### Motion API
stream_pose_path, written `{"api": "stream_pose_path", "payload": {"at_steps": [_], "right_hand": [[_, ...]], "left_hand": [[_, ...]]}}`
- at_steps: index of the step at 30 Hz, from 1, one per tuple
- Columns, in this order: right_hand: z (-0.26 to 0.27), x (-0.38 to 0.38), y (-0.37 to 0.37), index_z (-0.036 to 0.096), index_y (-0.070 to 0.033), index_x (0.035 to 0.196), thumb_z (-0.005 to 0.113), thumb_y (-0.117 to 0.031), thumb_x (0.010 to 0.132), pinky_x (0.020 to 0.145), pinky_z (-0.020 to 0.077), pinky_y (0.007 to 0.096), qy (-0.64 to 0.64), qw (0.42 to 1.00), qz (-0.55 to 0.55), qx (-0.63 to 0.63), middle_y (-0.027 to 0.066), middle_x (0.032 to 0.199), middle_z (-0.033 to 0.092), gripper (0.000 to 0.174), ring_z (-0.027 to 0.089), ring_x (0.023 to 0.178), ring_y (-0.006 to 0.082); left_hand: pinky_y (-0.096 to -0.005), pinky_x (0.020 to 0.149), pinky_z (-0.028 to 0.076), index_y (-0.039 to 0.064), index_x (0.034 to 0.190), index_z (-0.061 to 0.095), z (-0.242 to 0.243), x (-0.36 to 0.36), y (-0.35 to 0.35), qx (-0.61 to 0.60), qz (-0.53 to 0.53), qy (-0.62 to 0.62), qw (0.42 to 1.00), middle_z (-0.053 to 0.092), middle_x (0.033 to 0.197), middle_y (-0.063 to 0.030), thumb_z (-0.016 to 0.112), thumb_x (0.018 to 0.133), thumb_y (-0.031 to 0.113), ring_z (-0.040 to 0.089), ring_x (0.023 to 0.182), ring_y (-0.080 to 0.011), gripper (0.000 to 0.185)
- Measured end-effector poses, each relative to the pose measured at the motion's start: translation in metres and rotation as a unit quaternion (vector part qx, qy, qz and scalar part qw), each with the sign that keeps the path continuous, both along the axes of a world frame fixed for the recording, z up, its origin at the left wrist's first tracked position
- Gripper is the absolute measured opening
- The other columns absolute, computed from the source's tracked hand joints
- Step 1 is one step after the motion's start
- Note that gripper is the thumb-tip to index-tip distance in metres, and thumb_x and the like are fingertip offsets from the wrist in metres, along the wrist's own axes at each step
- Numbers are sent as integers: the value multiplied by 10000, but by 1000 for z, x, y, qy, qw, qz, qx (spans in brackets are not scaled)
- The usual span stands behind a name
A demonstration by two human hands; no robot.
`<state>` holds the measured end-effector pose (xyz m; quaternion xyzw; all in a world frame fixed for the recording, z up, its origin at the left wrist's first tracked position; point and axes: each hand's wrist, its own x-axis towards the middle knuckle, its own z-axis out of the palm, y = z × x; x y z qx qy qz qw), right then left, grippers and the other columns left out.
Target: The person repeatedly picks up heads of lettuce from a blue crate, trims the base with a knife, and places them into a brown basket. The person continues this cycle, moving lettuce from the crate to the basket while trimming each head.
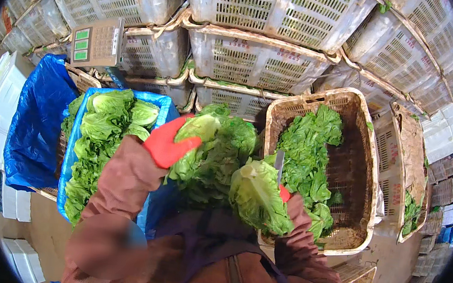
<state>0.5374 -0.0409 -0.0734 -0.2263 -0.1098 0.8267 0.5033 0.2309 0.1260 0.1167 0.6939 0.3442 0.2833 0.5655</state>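
Note:
My left hand, in a red glove, grips a pale green lettuce head in the middle, its thumb lying across the leaves. My right hand, also red-gloved, is mostly hidden behind a second lettuce head, whose pale base points up. A knife rises from that hand, its blade upright beside this head. More leafy lettuce lies between my hands. To the left, a crate lined with blue plastic holds several lettuce heads in rows.
A dirty plastic crate at right holds loose lettuce leaves. A digital scale display stands behind the lined crate. Stacked slatted crates form a wall ahead. Blue plastic sheeting covers another crate at far left; white foam boxes stand beyond.

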Motion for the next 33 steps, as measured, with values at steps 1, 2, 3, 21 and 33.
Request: {"api": "stream_pose_path", "payload": {"at_steps": [1,2,3,21,33], "right_hand": [[-5,-5,0,531,-81,1334,568,-367,984,936,500,352,116,992,31,-35,109,1232,619,453,610,1076,248],[-10,-11,1,540,-86,1320,569,-365,981,923,499,355,31,999,-9,4,105,1219,623,440,613,1056,244],[-14,-17,2,549,-91,1306,570,-363,978,910,499,359,25,996,-47,66,100,1206,626,426,615,1036,240],[148,-57,49,537,-210,1335,616,-126,836,761,535,438,-866,401,195,228,120,1000,664,512,657,933,343],[104,-182,48,419,-105,1436,735,-145,835,741,552,379,-325,932,151,52,110,1274,584,681,626,1007,248]], "left_hand": [[-401,1043,422,-1,1494,293,-9,4,-1,200,56,234,950,539,1372,-172,800,805,292,525,1263,-269,904],[-414,1066,397,1,1506,257,-24,11,-10,209,24,181,961,508,1407,-162,825,764,325,487,1299,-281,989],[-421,1081,379,2,1511,246,-43,21,-25,199,20,131,971,482,1432,-154,829,751,319,458,1325,-283,1009],[-388,1046,429,14,1420,444,-141,-17,-95,-425,-139,-250,859,585,1329,-104,684,857,146,555,1220,-217,627],[-418,1087,398,25,1465,377,-98,-77,-111,-250,291,-385,839,527,1397,-116,612,942,168,508,1279,-255,591]]}}
